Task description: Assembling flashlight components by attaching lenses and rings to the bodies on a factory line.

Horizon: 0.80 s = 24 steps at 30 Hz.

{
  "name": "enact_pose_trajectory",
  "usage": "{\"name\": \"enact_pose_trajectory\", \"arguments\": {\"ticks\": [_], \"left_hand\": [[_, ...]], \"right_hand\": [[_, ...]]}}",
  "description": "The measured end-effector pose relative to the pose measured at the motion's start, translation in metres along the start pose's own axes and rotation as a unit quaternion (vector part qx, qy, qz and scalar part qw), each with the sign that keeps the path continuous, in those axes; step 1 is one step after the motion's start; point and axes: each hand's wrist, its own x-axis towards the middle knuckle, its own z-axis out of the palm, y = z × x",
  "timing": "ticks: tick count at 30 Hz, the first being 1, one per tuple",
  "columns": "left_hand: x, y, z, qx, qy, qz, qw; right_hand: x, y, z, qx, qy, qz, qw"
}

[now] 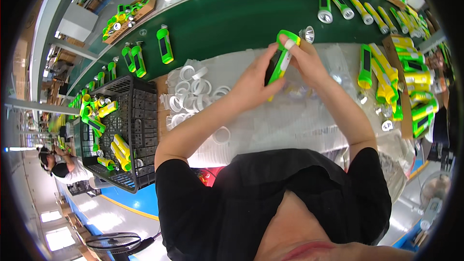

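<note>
A green and yellow flashlight (pixel 277 70) with a dark panel is held at a slant over the grey work mat (pixel 290 125). My left hand (pixel 258 73) is closed round its lower body. At its upper end, my right hand (pixel 305 59) grips it, the thumb laid near the top. A shiny cone-shaped reflector (pixel 307 34) shows just beyond my right fingers; whether it is joined to the flashlight I cannot tell. Left of my left hand, several loose white rings (pixel 200 87) lie heaped, with a single ring (pixel 221 135) nearer me.
A black crate (pixel 145 130) with flashlights stands at the left. Flashlights (pixel 164 46) stand or lie along the green belt (pixel 227 24). More flashlights (pixel 382 75) lie at the right beside a cardboard box (pixel 397 87). At far left, another person (pixel 67 166) works.
</note>
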Motion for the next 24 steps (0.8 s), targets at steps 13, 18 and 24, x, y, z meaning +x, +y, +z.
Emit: {"name": "enact_pose_trajectory", "arguments": {"ticks": [13, 18, 24], "left_hand": [[-0.022, 0.063, 0.008, -0.256, -0.151, -0.055, 0.953], [-0.059, 0.064, 0.006, -0.196, 0.031, 0.037, 0.979], [-0.065, 0.075, 0.017, -0.075, 0.007, 0.170, 0.983]], "right_hand": [[-0.156, 0.024, 0.019, 0.060, -0.233, 0.049, 0.969], [-0.169, 0.026, 0.034, 0.006, -0.156, -0.016, 0.988], [-0.165, 0.039, 0.043, 0.012, -0.162, -0.013, 0.987]]}}
